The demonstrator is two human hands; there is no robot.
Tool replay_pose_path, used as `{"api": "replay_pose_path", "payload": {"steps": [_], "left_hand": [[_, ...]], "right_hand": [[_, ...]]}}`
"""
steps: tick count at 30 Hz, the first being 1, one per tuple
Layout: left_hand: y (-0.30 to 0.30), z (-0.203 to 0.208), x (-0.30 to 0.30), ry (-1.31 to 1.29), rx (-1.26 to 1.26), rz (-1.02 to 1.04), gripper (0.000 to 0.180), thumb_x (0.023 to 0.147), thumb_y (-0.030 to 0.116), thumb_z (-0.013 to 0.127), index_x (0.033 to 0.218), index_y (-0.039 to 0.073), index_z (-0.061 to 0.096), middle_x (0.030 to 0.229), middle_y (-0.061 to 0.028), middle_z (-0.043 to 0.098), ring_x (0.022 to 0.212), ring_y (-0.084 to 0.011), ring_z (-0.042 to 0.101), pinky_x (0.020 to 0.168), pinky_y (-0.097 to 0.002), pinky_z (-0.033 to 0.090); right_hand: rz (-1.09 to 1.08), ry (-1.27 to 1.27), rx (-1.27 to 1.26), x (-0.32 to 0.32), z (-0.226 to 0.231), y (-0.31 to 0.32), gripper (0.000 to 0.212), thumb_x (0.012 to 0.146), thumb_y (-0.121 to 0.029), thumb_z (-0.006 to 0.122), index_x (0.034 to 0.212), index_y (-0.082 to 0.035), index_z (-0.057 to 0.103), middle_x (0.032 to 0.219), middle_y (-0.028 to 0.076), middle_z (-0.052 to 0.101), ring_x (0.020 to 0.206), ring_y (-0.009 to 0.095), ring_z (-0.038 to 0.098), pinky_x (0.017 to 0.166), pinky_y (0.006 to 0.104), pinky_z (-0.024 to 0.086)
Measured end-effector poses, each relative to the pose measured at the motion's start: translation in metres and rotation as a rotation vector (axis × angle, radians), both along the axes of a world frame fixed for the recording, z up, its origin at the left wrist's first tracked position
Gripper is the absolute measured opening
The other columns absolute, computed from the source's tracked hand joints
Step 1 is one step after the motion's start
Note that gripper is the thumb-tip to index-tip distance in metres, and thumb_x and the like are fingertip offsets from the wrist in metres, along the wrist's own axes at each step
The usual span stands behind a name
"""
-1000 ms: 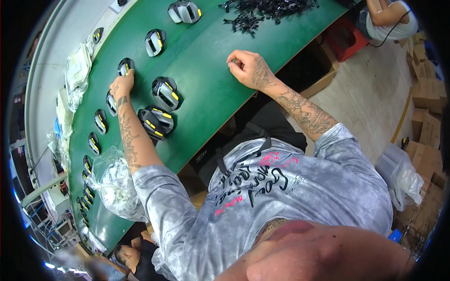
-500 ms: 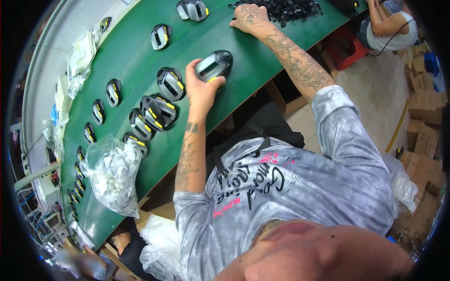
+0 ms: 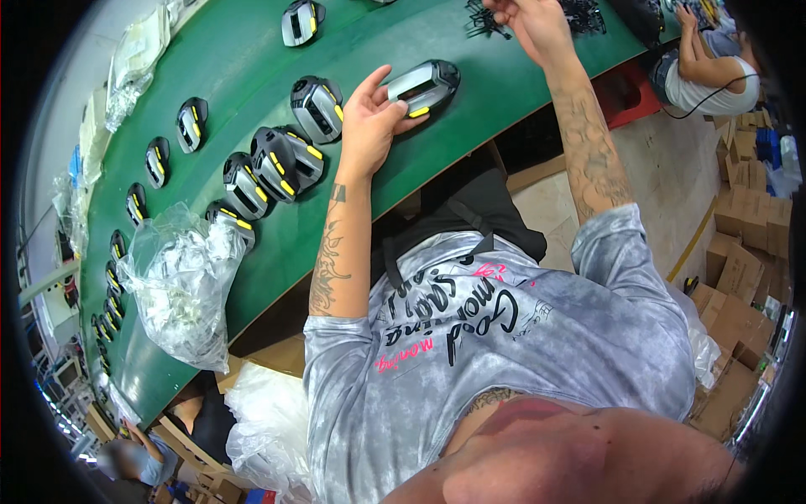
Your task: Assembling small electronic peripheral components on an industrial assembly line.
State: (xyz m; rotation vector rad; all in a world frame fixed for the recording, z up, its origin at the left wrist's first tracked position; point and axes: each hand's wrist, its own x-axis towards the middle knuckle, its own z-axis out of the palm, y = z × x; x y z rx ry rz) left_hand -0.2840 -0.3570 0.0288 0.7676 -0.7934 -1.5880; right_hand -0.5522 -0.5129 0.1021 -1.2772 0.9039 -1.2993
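A grey-and-black rounded plastic housing with a yellow strip (image 3: 424, 87) lies on the green table. My left hand (image 3: 369, 118) is at its left end, fingers spread; a finger and the thumb touch it, another finger points away from it. My right hand (image 3: 537, 29) is at the top edge, beside a heap of small black plastic parts (image 3: 585, 17). Its fingertips are curled together by the loose black pieces at the heap's left; whether one is between them is not clear. More such housings (image 3: 317, 109) stand left of my left hand, some pressed together (image 3: 285, 162).
A clear bag of whitish pieces (image 3: 185, 294) sits on the green table (image 3: 403, 34) at the left. Several housings line the far side (image 3: 191, 124). Another person in a white top (image 3: 709, 88) sits at the far right, near cardboard boxes (image 3: 739, 260).
The housing has shifted right, away from my left palm, and my left fingers have spread. My right hand has turned over and moved right along the heap. The whole view has shifted a little.
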Motion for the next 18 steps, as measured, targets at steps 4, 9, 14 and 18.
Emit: {"api": "replay_pose_path", "payload": {"steps": [4,9,14,18], "left_hand": [[-0.005,-0.007,0.000,-0.097,0.020,-0.003,0.061,0.095,-0.012,0.057,0.153,-0.010,0.039,0.133,-0.0197,0.061,0.115,-0.0263,0.068,0.098,-0.0443,0.064],[-0.002,-0.009,0.003,-0.080,0.023,-0.028,0.060,0.094,-0.013,0.057,0.152,-0.009,0.042,0.131,-0.0180,0.062,0.114,-0.0244,0.068,0.097,-0.0403,0.063],[-0.001,-0.012,0.000,-0.019,-0.016,0.032,0.065,0.092,-0.013,0.059,0.154,-0.007,0.041,0.130,-0.0165,0.061,0.113,-0.0222,0.068,0.095,-0.0362,0.063],[-0.001,-0.011,0.002,-0.110,-0.008,0.000,0.065,0.093,-0.010,0.063,0.154,-0.007,0.040,0.129,-0.0153,0.061,0.113,-0.0210,0.068,0.093,-0.0345,0.063]], "right_hand": [[0.246,0.220,0.154,0.039,0.003,0.102,0.029,0.106,-0.023,0.064,0.125,-0.002,0.065,0.089,0.002,0.066,0.075,0.008,0.058,0.066,0.0224,0.046],[0.156,0.449,0.169,0.062,-0.022,0.120,0.022,0.101,-0.012,0.070,0.118,0.002,0.066,0.088,0.002,0.066,0.073,0.006,0.057,0.062,0.0201,0.045],[-0.016,0.000,0.154,0.079,-0.039,0.121,0.013,0.096,-0.008,0.076,0.104,0.001,0.071,0.090,0.005,0.072,0.071,0.006,0.061,0.060,0.0196,0.047],[-0.194,0.040,0.038,0.093,-0.052,0.122,0.014,0.093,-0.007,0.079,0.102,0.001,0.071,0.088,0.004,0.073,0.076,0.006,0.064,0.068,0.0212,0.053]]}}
